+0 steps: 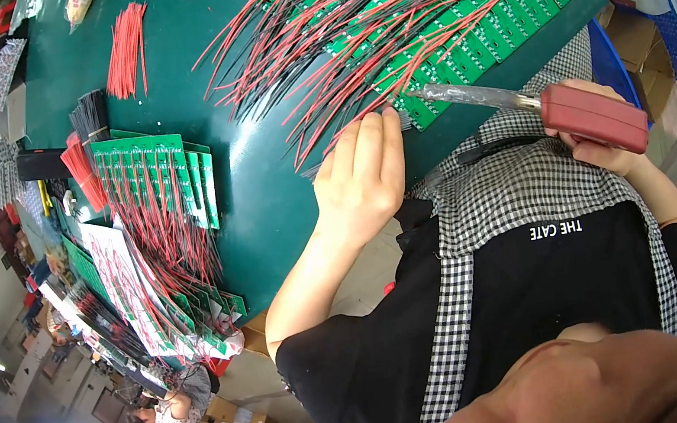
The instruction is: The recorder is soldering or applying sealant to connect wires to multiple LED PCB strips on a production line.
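Nearest the camera, the left hand is lying flat on the green table, fingers pressed together and extended, fingertips touching the near end of a green circuit board strip and pinning it at the table edge. The right hand is wrapping closed around the red handle of a soldering iron, whose metal shaft is pointing left with its tip sitting just beside the left fingertips, at that near board end. Judging from layout: the long row of boards is running away toward the far right, and red and black wires are already fanning off most of it, so the bulk of this row is looking wired; work is sitting at the nearest end, so little appears left here. Further left, another stack of green boards with wires is lying finished-looking, with more piled boards hanging toward the table's edge. Farthest, loose red wire bundles and a black wire bundle are waiting unused, suggesting further boards remain. Solder joints themselves are too small to check.
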Demonstrator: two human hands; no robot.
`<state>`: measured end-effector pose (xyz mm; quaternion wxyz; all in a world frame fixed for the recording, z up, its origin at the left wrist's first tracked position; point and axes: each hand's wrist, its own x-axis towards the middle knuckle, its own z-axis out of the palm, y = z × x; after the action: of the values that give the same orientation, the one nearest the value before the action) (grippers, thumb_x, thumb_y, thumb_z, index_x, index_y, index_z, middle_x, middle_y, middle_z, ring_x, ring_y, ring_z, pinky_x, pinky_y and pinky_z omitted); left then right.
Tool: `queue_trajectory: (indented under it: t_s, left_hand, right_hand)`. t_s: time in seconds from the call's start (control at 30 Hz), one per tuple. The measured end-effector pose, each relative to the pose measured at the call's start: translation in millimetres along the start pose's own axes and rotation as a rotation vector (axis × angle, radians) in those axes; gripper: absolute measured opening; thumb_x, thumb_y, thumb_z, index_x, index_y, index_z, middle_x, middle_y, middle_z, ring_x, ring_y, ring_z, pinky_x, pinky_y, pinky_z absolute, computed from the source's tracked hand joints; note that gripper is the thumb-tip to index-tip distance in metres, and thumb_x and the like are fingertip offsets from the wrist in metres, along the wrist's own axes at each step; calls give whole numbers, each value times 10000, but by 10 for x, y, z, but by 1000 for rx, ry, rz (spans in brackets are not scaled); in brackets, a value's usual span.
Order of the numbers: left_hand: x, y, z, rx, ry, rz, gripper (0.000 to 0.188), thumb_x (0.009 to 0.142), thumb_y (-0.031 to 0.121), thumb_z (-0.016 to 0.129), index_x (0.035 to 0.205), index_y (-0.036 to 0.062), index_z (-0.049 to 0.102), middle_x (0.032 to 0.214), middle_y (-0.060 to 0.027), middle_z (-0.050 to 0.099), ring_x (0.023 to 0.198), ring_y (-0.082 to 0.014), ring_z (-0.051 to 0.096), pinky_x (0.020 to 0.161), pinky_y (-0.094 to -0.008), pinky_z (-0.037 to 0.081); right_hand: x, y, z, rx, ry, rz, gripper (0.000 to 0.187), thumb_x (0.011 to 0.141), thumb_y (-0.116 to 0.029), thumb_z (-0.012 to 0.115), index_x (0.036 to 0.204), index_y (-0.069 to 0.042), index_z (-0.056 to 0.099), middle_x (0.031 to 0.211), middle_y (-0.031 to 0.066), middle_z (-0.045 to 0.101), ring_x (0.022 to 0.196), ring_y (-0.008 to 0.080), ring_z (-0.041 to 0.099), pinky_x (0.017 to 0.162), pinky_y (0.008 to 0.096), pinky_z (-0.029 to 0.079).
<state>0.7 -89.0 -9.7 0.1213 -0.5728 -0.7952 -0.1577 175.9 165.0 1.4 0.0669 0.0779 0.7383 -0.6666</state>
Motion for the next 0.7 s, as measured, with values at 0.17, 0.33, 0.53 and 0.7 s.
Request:
queue_trajectory:
  t_s: [0.17,0.33,0.53,0.7]
  left_hand:
    - [10,-32,71,1,3,20,314,587,33,567,895,-5,614,800,-69,529,691,-172,555,578,-247,459]
    - [-33,2,78,-2,22,15,325,569,34,575,889,6,620,792,-62,528,690,-171,553,562,-244,457]
    - [-67,13,107,3,42,30,319,566,34,585,882,11,621,778,-56,524,673,-165,548,542,-237,452]
    - [-63,32,113,5,44,29,306,572,32,588,876,14,621,776,-57,520,660,-161,544,531,-232,445]
  right_hand:
    - [39,39,21,-105,29,81,690,684,-355,666,1177,58,415,1009,155,558,942,239,527,839,341,387]
    - [-22,141,16,-109,-14,43,684,688,-355,658,1178,57,417,1128,168,491,993,254,511,870,364,370]
    - [-16,137,96,134,45,22,730,661,-197,702,1234,63,332,995,128,565,820,155,576,693,243,454]
    - [-35,159,94,268,69,100,731,659,-178,701,1241,55,325,998,123,560,820,153,570,682,239,448]
